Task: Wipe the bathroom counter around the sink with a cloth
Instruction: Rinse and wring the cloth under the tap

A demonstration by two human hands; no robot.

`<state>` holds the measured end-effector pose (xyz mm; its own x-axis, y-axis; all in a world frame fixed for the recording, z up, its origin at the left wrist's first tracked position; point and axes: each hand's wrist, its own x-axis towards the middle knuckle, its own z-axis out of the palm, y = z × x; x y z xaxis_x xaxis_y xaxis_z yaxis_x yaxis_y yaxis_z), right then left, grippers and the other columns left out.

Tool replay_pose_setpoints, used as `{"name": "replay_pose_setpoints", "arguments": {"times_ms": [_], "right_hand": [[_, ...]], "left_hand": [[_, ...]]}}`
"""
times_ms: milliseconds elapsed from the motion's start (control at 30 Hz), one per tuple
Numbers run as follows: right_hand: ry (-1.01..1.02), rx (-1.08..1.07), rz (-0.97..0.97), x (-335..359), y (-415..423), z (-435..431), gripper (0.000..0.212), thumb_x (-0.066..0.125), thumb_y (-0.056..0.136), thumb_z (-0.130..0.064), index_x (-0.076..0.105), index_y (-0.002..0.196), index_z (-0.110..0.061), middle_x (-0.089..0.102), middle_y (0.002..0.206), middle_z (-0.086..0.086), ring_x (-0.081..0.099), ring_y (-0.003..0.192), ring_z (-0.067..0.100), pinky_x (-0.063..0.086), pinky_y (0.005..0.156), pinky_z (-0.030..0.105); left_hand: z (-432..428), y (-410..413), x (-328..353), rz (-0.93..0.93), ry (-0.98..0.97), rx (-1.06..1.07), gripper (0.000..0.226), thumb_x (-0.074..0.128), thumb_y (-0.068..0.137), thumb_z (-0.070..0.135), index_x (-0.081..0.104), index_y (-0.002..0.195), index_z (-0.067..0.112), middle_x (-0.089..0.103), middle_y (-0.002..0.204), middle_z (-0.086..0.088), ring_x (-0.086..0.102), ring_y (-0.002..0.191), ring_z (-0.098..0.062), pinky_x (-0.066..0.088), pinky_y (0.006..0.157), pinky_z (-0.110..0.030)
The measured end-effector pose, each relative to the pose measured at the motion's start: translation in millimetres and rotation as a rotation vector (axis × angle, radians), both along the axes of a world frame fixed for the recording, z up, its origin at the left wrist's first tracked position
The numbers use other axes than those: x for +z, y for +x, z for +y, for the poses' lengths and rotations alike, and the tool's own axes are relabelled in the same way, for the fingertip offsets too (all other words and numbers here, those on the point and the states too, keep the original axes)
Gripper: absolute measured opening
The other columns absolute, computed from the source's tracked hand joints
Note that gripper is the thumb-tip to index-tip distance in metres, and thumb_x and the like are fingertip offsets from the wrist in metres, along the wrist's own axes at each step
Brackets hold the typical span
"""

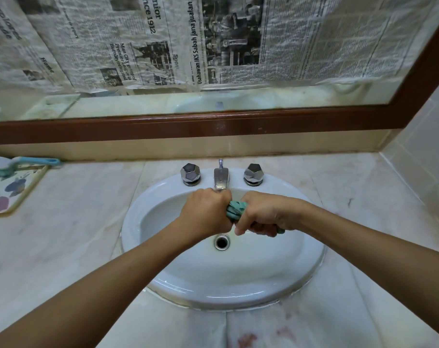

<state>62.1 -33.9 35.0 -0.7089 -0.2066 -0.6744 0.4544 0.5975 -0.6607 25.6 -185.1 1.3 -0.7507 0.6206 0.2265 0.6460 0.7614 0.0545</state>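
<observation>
Both hands clenched on cloth above sink (138, 217)

Left hand (204, 209), right hand (261, 213) grip cloth (236, 209) — mostly hidden in fists — just below faucet (221, 178).

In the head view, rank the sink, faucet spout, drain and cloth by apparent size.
1. sink
2. faucet spout
3. drain
Unranked: cloth, mostly hidden inside the left hand and right hand.
</observation>
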Motion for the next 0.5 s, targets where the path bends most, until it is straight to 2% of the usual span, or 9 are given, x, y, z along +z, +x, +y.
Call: {"name": "replay_pose_setpoints", "arguments": {"times_ms": [67,100,167,200,267,333,400,433,500], "right_hand": [[0.251,0.034,0.273,2,2,-9,0.017,0.063,0.074,-0.006,0.048,0.071,-0.012,0.046,0.055,0.005,0.039,0.041,0.019,0.027,0.041,0.02],[0.389,0.076,0.399,3,4,-12,0.011,0.059,0.074,-0.007,0.051,0.078,-0.012,0.051,0.064,0.005,0.048,0.05,0.021,0.032,0.043,0.022],[0.613,0.184,0.603,1,8,-13,0.027,0.055,0.075,-0.009,0.051,0.1,-0.015,0.051,0.082,0.003,0.054,0.071,0.026,0.035,0.049,0.027],[0.676,0.241,0.677,-1,10,-11,0.035,0.055,0.075,-0.01,0.046,0.108,-0.016,0.05,0.085,0.004,0.051,0.074,0.028,0.033,0.049,0.03],[0.759,0.343,0.808,-7,12,-10,0.046,0.058,0.076,-0.012,0.037,0.116,-0.015,0.056,0.086,0.01,0.046,0.07,0.031,0.029,0.05,0.032],[0.818,0.392,0.917,-19,12,-10,0.055,0.06,0.076,-0.015,0.029,0.121,-0.015,0.064,0.088,0.013,0.043,0.065,0.032,0.025,0.048,0.033],[0.844,0.413,0.998,-29,11,-12,0.06,0.059,0.076,-0.015,0.016,0.118,-0.016,0.068,0.088,0.015,0.041,0.062,0.033,0.017,0.044,0.031],[0.854,0.42,1.025,-31,10,-13,0.062,0.059,0.075,-0.014,0.013,0.117,-0.015,0.069,0.086,0.016,0.042,0.06,0.033,0.016,0.044,0.029],[0.876,0.427,1.054,-32,7,-14,0.063,0.059,0.074,-0.013,0.022,0.125,-0.009,0.069,0.082,0.017,0.046,0.058,0.035,0.015,0.044,0.028]], "left_hand": [[2,0,7,-0.109,-0.077,0.091,0.017,0.061,0.073,0.03,0.063,0.082,0.016,0.063,0.073,-0.008,0.059,0.071,-0.034,0.036,0.057,-0.03],[3,0,9,-0.17,-0.089,0.109,0.013,0.059,0.076,0.031,0.06,0.077,0.017,0.059,0.071,-0.006,0.056,0.069,-0.031,0.035,0.058,-0.03],[6,1,12,-0.329,-0.067,0.126,0.016,0.058,0.076,0.024,0.049,0.064,0.018,0.048,0.064,-0.001,0.048,0.057,-0.023,0.035,0.053,-0.029],[6,2,12,-0.418,-0.05,0.12,0.02,0.058,0.075,0.018,0.045,0.06,0.017,0.046,0.061,0.0,0.045,0.053,-0.022,0.036,0.051,-0.029],[6,6,12,-0.637,0.024,0.119,0.024,0.057,0.072,0.007,0.043,0.054,0.015,0.045,0.051,-0.001,0.045,0.047,-0.023,0.036,0.047,-0.027],[3,10,10,-0.862,0.158,0.151,0.033,0.058,0.069,-0.002,0.042,0.045,0.015,0.039,0.038,0.002,0.036,0.037,-0.02,0.032,0.042,-0.023],[0,12,7,-1.031,0.258,0.168,0.044,0.059,0.069,-0.006,0.039,0.035,0.014,0.032,0.035,0.001,0.026,0.032,-0.016,0.024,0.042,-0.02],[-2,13,6,-1.098,0.299,0.177,0.048,0.06,0.07,-0.007,0.038,0.033,0.014,0.032,0.036,-0.002,0.024,0.032,-0.015,0.021,0.043,-0.02],[-5,13,4,-1.211,0.381,0.195,0.052,0.061,0.072,-0.009,0.036,0.034,0.016,0.031,0.039,-0.004,0.023,0.034,-0.015,0.018,0.045,-0.022]]}}
